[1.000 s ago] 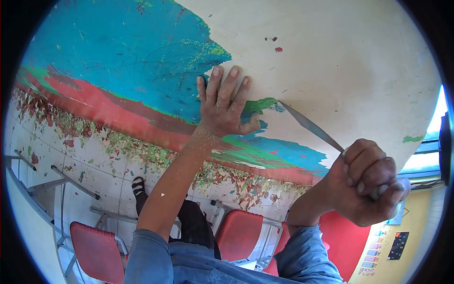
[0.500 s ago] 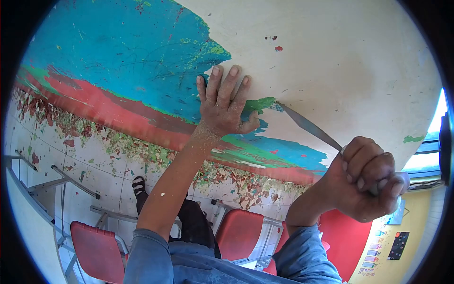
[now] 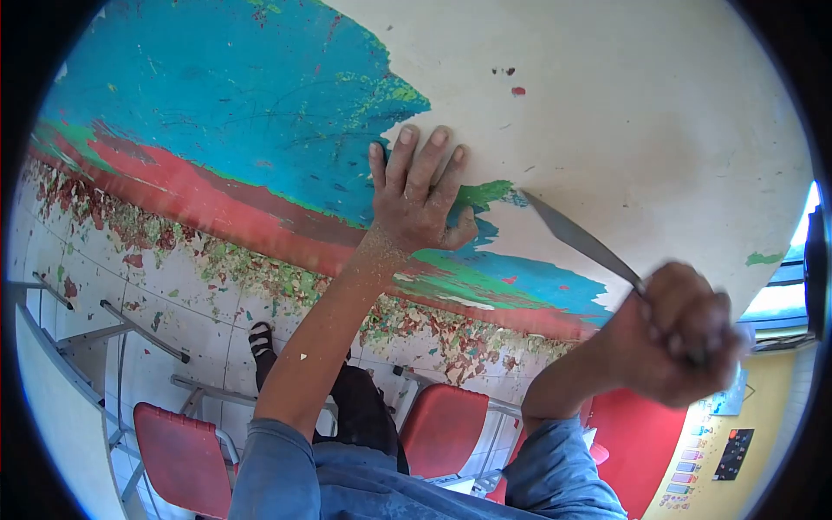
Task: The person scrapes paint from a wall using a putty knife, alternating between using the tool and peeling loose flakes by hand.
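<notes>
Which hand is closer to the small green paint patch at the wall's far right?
The right. The right hand is just below-left of the patch; the left is far left.

The left hand (image 3: 416, 204) lies spread on the wall (image 3: 598, 95), over the edge between blue paint (image 3: 234, 95) and a bare pale area. The right hand (image 3: 676, 334), slightly blurred, grips a scraper (image 3: 576, 237), its tip at a green patch (image 3: 487, 193). Paint flakes (image 3: 251, 276) litter the tiled floor (image 3: 195, 334) near two red chairs (image 3: 184, 455).
</notes>
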